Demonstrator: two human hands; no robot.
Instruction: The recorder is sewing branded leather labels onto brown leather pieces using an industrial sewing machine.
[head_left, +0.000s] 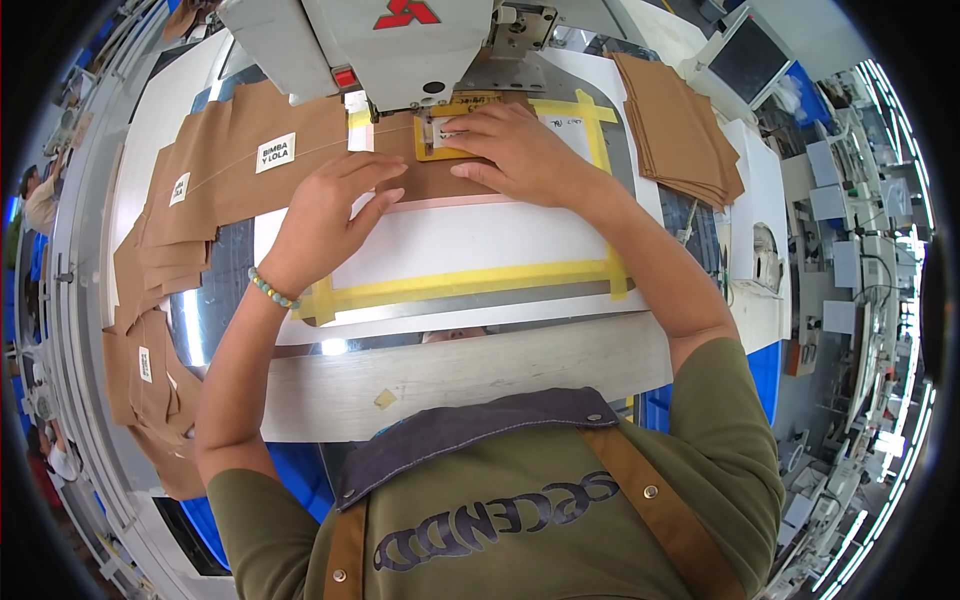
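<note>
My left hand (pixel 335 207) lies with fingers stretched out and thumb apart, at the near edge of a brown fabric panel (pixel 422 186) under the sewing machine head (pixel 395 45). My right hand (pixel 530 158) rests flat-fingered over a small yellow frame (pixel 425 145) set on that panel. Part of the frame and the white piece inside it is hidden by my fingers. Below the panel is a white sheet (pixel 470 240) bordered with yellow tape (pixel 450 285). To the left, a chain of brown panels (pixel 225 165) joined by thread bears white printed labels (pixel 276 153).
A stack of brown panels (pixel 675 125) sits at the back right, near a small monitor (pixel 750 52). More labelled brown pieces (pixel 140 375) hang over the table's left side. A pale wooden board (pixel 480 375) runs along the front edge, with blue bins (pixel 755 385) beneath.
</note>
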